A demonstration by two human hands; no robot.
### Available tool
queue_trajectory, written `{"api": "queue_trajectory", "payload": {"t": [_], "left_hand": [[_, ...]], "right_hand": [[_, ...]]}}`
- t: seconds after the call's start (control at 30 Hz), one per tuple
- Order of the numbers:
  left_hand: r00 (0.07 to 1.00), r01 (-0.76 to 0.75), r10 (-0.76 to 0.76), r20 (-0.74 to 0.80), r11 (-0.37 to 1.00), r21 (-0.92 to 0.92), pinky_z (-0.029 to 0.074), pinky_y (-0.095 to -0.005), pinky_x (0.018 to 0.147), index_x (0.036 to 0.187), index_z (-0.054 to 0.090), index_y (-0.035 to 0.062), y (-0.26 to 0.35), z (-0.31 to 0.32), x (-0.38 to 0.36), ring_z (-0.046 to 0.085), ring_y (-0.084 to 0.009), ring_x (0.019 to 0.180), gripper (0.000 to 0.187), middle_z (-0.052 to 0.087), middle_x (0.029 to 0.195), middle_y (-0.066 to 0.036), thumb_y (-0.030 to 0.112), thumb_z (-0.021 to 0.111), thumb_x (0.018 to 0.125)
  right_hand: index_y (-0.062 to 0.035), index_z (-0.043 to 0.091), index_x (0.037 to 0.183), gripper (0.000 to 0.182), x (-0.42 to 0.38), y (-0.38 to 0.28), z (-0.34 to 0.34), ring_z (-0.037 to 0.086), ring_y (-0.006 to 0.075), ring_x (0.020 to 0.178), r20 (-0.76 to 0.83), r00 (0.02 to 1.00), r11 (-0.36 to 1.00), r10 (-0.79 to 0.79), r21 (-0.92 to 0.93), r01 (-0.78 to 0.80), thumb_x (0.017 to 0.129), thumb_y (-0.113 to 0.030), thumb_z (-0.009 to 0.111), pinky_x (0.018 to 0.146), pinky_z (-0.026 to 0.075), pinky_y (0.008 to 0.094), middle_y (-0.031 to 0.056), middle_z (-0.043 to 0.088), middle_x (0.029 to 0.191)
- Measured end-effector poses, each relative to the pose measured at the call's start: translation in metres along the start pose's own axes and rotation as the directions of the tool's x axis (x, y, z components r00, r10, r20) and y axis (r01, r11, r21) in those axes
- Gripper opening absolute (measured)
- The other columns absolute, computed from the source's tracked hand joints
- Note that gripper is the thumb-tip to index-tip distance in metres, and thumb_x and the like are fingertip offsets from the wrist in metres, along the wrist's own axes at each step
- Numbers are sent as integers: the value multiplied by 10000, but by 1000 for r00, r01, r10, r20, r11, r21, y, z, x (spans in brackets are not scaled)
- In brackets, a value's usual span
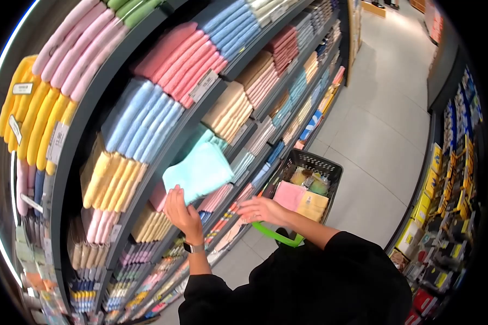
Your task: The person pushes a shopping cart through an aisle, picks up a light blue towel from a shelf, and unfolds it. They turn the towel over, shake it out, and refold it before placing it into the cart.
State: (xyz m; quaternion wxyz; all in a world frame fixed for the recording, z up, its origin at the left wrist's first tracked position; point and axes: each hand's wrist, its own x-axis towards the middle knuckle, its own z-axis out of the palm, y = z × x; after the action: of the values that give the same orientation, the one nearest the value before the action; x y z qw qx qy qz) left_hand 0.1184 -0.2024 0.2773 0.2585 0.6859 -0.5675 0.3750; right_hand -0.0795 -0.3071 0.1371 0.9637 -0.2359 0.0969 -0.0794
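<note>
A folded mint-green towel (199, 170) juts out at a tilt from the shelving, in front of the stacks. My left hand (182, 214), with a watch on the wrist, is at the towel's lower left corner, its fingers closed on the edge; the thumb is partly hidden. My right hand (264, 210) is below and to the right of the towel, apart from it, holding nothing, fingers stretched out. Just beyond that hand is a black shopping basket (333, 162) with a green handle (276, 236). Inside it lie a pink folded item (288, 195) and a yellow one (312, 206).
Dark shelves on the left carry stacks of blue towels (141, 119), coral towels (181, 59) and yellow towels (114, 181), among others. Price tags line the shelf edges. A grey tiled aisle (374, 130) runs ahead, and packaged goods (444, 238) hang along the right.
</note>
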Motion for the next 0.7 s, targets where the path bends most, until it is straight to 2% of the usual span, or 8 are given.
{"api": "queue_trajectory", "payload": {"t": [0.07,0.1,0.17,0.23,0.43,0.57,0.63,0.7], "left_hand": [[1000,-6,7,25,999,-47,372,-437,931,1102,579,12,23,-19,-17,551,-327,1100,405,617,1141,-145,-93,485,722],[999,-21,24,45,997,-75,376,-434,927,1097,586,17,33,-26,-28,556,-321,1093,393,620,1137,-144,-83,491,729],[981,-36,59,182,991,-127,389,-449,923,1102,579,15,52,-33,-58,540,-346,1107,426,613,1145,-144,-77,502,693],[964,34,17,265,982,-184,387,-456,929,1055,589,37,74,-41,-79,540,-338,1092,391,612,1123,-134,-86,532,688],[924,250,-156,349,937,-243,350,-471,981,1055,601,56,91,-65,-121,470,-366,1162,406,546,1212,-154,-98,517,689],[879,378,-243,411,879,-291,327,-459,1012,1064,624,53,85,-92,-145,411,-384,1211,385,480,1271,-176,-73,509,718],[865,428,-280,417,845,-321,306,-462,1033,1065,625,49,72,-109,-155,394,-390,1226,390,451,1298,-188,-75,495,720],[809,573,-386,443,683,-453,285,-445,1052,1156,568,27,55,-128,-165,375,-369,1253,450,400,1344,-201,-65,447,733]], "right_hand": [[15,404,1314,601,17,-2,8,546,286,1126,172,985,970,-6,241,-36,950,-459,343,957,443,420,193,527,1264],[-18,405,1327,584,20,-3,19,525,289,1158,209,975,915,-74,403,-17,946,-457,348,969,431,443,188,512,1283],[-47,422,1322,547,24,-10,47,519,287,1169,101,986,741,-132,671,30,945,-439,362,954,438,463,182,510,1286],[-38,445,1299,510,13,-12,60,552,260,1112,113,980,710,-164,703,38,953,-406,374,923,464,432,157,538,1246],[-35,462,1284,506,-10,37,14,568,247,1074,-185,955,873,-230,393,287,955,-409,376,916,469,405,141,560,1207],[-33,471,1276,504,-20,69,7,576,240,1054,-249,938,905,-240,293,310,956,-411,377,913,471,392,134,571,1188],[-33,508,1237,525,-19,85,16,590,234,1006,-273,928,933,-253,185,309,946,-451,382,894,481,359,118,594,1131],[-38,520,1225,532,-20,100,37,587,237,1013,-301,932,943,-199,200,266,937,-465,389,895,479,364,120,595,1135]]}}
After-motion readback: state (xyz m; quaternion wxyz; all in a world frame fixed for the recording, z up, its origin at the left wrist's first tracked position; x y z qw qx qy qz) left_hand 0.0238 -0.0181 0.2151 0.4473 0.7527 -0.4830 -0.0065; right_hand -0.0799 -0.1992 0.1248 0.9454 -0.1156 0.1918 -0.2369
